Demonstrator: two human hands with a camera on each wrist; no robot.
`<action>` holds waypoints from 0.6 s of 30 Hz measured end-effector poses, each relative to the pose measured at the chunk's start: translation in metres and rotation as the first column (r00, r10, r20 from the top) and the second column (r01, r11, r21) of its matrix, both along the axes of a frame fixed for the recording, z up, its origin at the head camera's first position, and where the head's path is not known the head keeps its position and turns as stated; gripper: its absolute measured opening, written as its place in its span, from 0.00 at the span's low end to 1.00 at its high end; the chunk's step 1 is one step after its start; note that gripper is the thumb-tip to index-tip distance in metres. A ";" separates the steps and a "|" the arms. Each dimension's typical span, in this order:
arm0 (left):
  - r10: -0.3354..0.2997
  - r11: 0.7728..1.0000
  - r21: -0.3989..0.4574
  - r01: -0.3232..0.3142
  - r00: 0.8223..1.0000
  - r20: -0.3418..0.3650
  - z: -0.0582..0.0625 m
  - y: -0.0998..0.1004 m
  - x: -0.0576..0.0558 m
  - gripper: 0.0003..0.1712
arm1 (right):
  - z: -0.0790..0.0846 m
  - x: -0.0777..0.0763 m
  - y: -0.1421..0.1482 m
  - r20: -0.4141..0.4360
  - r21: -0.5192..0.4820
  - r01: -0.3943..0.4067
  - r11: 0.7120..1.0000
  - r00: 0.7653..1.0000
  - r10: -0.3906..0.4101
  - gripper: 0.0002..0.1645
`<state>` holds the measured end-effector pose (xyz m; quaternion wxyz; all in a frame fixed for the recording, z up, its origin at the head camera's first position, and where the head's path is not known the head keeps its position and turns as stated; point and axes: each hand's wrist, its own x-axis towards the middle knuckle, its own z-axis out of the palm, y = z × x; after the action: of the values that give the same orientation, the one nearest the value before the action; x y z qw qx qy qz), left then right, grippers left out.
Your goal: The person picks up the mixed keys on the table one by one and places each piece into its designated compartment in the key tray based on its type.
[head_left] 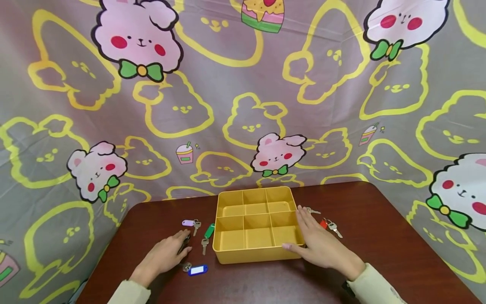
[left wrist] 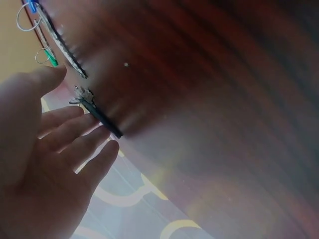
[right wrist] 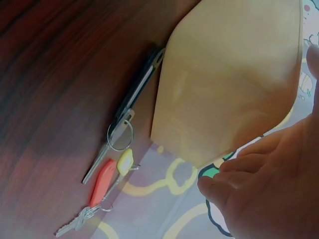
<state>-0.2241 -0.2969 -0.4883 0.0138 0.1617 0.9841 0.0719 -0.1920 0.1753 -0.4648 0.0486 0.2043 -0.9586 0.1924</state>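
A yellow box [head_left: 250,256] with several compartments, nothing inside them, stands on the table. My right hand [head_left: 322,245] lies along its right side, fingers extended, thumb at the front right corner. To the left of the box, my left hand [head_left: 163,255] reaches over a black key tag [left wrist: 105,120] with its key; the fingers are loosely bent beside the tag and the thumb stands apart. Near that hand lie keys with a blue tag [head_left: 198,270], a green tag [head_left: 209,230] and a lilac tag [head_left: 187,223].
Right of the box lie keys with a red tag [right wrist: 103,181], a yellow tag [right wrist: 125,162] and a dark tag [right wrist: 137,87], the dark one close to the box wall. A patterned cloth [head_left: 228,84] hangs behind the brown table [head_left: 364,207].
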 end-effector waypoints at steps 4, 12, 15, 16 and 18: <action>-0.025 0.999 -0.028 0.024 0.999 -0.048 -0.001 0.000 -0.002 0.29 | -0.001 -0.001 -0.002 -0.007 0.016 0.002 1.000 1.000 -0.002 0.69; -0.036 0.998 -0.059 0.029 0.994 -0.106 0.000 0.004 -0.007 0.26 | -0.004 -0.001 -0.003 -0.028 0.020 0.025 0.999 0.999 -0.025 0.68; -0.030 0.998 -0.055 0.024 0.994 -0.108 0.000 0.004 -0.006 0.24 | -0.005 -0.001 -0.003 -0.027 0.018 0.030 0.999 0.999 -0.029 0.69; -0.029 0.998 -0.055 0.023 0.993 -0.112 -0.001 0.005 -0.006 0.24 | -0.005 -0.001 -0.003 -0.020 0.017 0.033 0.999 0.999 -0.032 0.69; -0.032 0.998 -0.054 0.025 0.991 -0.127 -0.002 0.005 -0.006 0.22 | -0.006 -0.001 -0.003 -0.012 0.017 0.035 0.999 0.999 -0.035 0.70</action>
<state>-0.2302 -0.2921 -0.4903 -0.0440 0.1794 0.9821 0.0355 -0.1935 0.1723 -0.4709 0.0560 0.1890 -0.9633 0.1823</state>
